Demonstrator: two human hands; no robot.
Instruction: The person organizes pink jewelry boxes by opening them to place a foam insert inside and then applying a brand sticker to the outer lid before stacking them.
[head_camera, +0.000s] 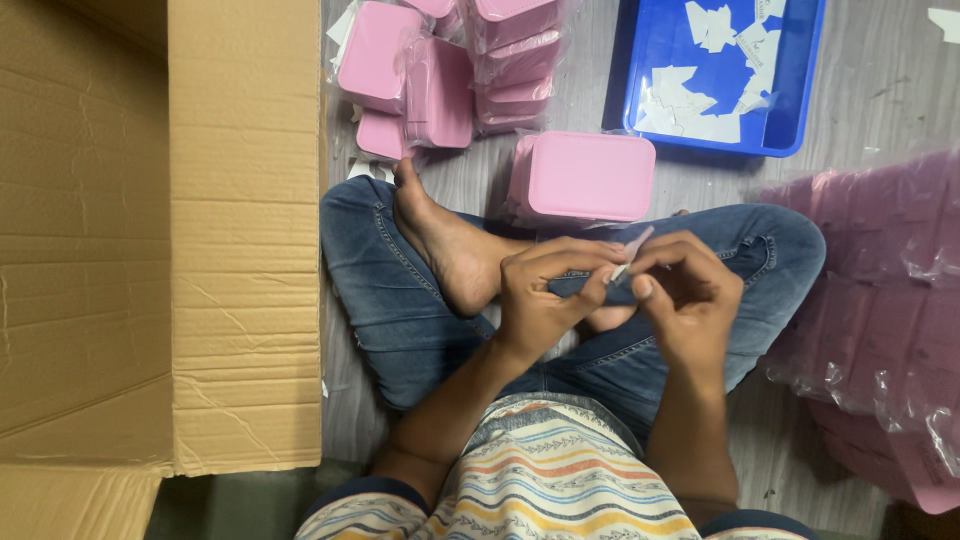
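Fingers (600, 275) of both hands pinch a small white sticker (632, 252) above the lap, the left hand (545, 300) meeting the right hand (690, 295). It could crease or cling to a fingertip. A pink box (590, 176) lies just beyond, near a blue tray (790, 130).

Before us, matt pink plastic boxes (590, 176), crinkly glossy film wraps (880, 300), rough corrugated cardboard carton (160, 230), our worn denim jeans (400, 300).

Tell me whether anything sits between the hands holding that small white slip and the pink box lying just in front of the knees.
Nothing visible does. The left hand and right hand pinch the small white slip together, directly below the pink box. Only a short stretch of jeans lies between; no other object blocks it.
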